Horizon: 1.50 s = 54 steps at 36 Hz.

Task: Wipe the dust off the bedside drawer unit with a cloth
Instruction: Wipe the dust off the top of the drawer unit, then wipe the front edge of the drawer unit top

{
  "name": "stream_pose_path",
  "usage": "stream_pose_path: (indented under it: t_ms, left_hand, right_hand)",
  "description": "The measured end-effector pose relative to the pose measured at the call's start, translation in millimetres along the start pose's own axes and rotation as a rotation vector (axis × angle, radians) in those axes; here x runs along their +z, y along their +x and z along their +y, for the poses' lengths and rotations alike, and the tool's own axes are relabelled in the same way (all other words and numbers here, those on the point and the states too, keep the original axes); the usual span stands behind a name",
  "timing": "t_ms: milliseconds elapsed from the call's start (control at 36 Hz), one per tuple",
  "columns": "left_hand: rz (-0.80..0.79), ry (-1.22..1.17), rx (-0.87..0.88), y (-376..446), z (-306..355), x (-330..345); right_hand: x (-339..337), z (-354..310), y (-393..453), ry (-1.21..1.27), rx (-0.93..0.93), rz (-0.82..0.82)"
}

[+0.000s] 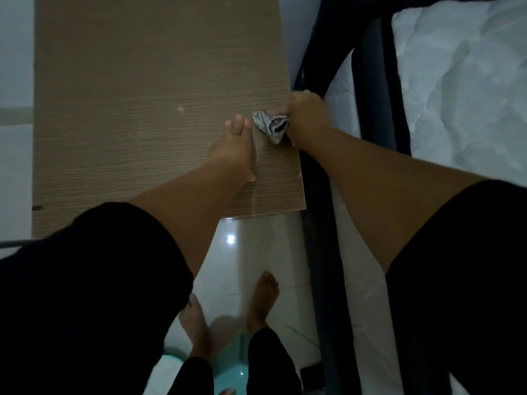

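The bedside drawer unit [137, 109] shows its light-brown wood-grain top from above, filling the upper left. My left hand [235, 146] rests flat on the top near its right edge, fingers straight and together. My right hand [306, 121] grips a black-and-white patterned cloth [272, 126] at the unit's right edge, and its fingers hang over the side. A bunched corner of the cloth lies on the top between the two hands. The right hand is blurred.
A bed with a white quilted mattress [462, 89] and dark frame [370, 81] stands close on the right, leaving a narrow gap beside the unit. Glossy white floor tiles [245, 252] lie below, with my bare feet [263, 297] on them. A pale wall [14, 52] lies to the left.
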State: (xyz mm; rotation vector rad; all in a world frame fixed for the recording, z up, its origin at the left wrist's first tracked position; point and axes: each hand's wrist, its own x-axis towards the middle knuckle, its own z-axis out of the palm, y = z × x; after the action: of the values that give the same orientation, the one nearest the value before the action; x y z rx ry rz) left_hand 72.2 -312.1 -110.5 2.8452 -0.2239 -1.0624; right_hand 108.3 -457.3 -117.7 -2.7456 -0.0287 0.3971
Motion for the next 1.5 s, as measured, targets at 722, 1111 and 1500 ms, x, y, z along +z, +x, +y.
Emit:
stream_pose_path:
  t_ms: [722, 1111, 1500]
  left_hand:
    - [0.046, 0.214, 0.168, -61, -32, 15]
    - [0.14, 0.17, 0.257, -10, 7, 2]
    - [0.373, 0.418, 0.219, 61, 42, -28]
  right_hand:
    - [23, -19, -202, 0.224, 0.396, 0.139]
    - [10, 34, -137, 1.194, 0.572, 0.364]
    - [46, 57, -35, 1.352, 0.239, 0.387]
